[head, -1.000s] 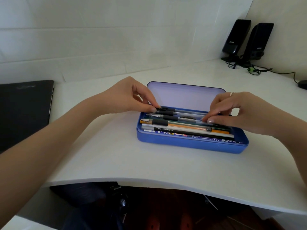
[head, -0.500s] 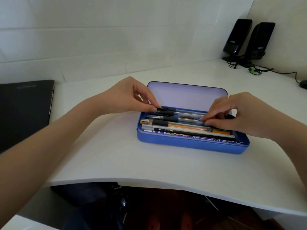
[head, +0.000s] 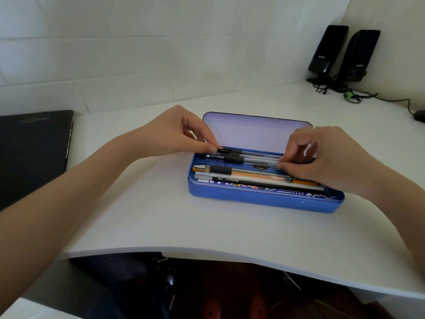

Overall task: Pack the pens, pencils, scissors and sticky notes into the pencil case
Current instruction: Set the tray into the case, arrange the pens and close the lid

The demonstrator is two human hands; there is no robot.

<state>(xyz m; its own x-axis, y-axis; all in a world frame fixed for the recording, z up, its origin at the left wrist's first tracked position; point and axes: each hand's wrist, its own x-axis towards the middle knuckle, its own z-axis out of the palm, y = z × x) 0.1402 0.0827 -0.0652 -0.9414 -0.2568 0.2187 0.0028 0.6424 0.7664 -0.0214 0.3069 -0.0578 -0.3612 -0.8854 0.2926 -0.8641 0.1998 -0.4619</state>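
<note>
An open blue pencil case [head: 264, 199] lies on the white desk, its lid [head: 255, 132] tipped back. Inside lie several pens and pencils side by side: clear pens with black grips [head: 241, 157] at the back, an orange pen [head: 248, 173] and a black pencil [head: 264, 183] toward the front. My left hand [head: 177, 134] pinches the black cap end of the rearmost clear pens at the case's left end. My right hand [head: 326, 157] pinches the right end of the same group of clear pens with curled fingers. No scissors or sticky notes show.
A closed dark laptop [head: 32, 153] lies at the desk's left. Two black speakers [head: 345, 56] with cables stand at the back right corner, and a dark mouse [head: 419, 116] shows at the right edge. The desk's curved front edge [head: 207, 252] runs close below the case.
Both hands stayed on the ends of the clear pens and shifted them toward the back of the case, opening a gap in front of them that shows the case's floor.
</note>
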